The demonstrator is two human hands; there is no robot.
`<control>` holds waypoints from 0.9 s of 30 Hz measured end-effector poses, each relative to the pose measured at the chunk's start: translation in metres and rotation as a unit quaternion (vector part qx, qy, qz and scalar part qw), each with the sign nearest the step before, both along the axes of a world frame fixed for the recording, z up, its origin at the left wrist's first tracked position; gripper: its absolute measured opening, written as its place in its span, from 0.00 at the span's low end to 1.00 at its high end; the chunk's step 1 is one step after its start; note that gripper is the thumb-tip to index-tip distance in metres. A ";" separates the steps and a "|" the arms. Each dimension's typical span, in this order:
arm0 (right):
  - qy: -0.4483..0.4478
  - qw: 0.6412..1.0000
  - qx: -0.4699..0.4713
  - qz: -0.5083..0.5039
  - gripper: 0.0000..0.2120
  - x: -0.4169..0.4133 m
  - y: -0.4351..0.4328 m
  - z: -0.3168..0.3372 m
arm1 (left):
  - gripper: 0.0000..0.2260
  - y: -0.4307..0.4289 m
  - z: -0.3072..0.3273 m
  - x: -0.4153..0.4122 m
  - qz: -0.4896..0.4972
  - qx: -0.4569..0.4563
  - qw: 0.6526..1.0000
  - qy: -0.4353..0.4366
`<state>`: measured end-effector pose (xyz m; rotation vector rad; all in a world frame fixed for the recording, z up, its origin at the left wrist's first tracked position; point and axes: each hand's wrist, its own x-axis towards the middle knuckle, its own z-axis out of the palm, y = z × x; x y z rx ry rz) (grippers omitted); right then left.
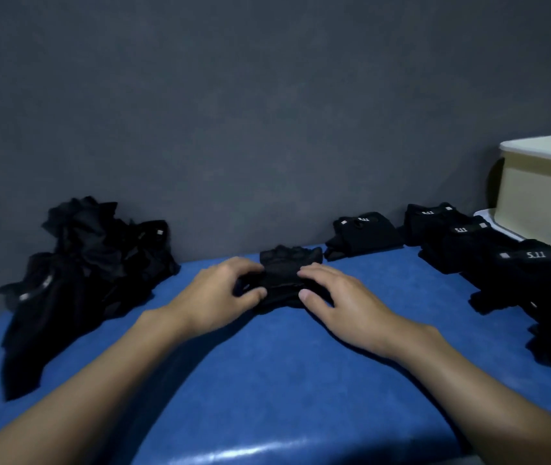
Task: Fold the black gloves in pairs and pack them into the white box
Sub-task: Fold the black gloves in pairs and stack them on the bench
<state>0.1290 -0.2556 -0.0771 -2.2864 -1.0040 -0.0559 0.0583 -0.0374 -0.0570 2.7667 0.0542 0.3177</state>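
— Forearms nearest, both bare, reaching in over the blue surface (267, 380). What is that top made of?

— Something smooth and padded-looking, like vinyl; its near edge catches a glossy highlight.

— And on the left?

— A heap of loose gloves (83, 273), black, crumpled, soft fabric with small pale tags, piled against the grey wall (234, 112).

— The hands?

— The left hand (215, 297) has its fingers bent over the left edge of a black glove (284, 266), thumb tucked at the near side, so it pinches the fabric. The right hand (338, 303) does the same on the right edge, fingers curved on top, thumb against the near edge.

— How does that glove lie?

— Flat in the middle of the surface, near the far edge. Its long axis runs away from the person, with the short scalloped finger ends toward the wall. The weave looks meshy, though the picture is dim and soft.

— Further right?

— One folded pair (363, 234) by the wall, blocky, with white lettering. Then a row of folded pairs (502, 260) running toward the camera along the right side, some touching.

— The white box (542, 196)?

— Far right, just behind that row; rectangular, a pale rim and cream-toned walls, partly cut off by the frame.

— The room?

— Only the matte, plain grey wall, dimly lit.
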 end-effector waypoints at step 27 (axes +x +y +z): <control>-0.068 0.998 0.013 0.001 0.17 -0.001 0.019 0.000 | 0.23 0.011 -0.003 -0.024 0.007 0.020 0.999 -0.037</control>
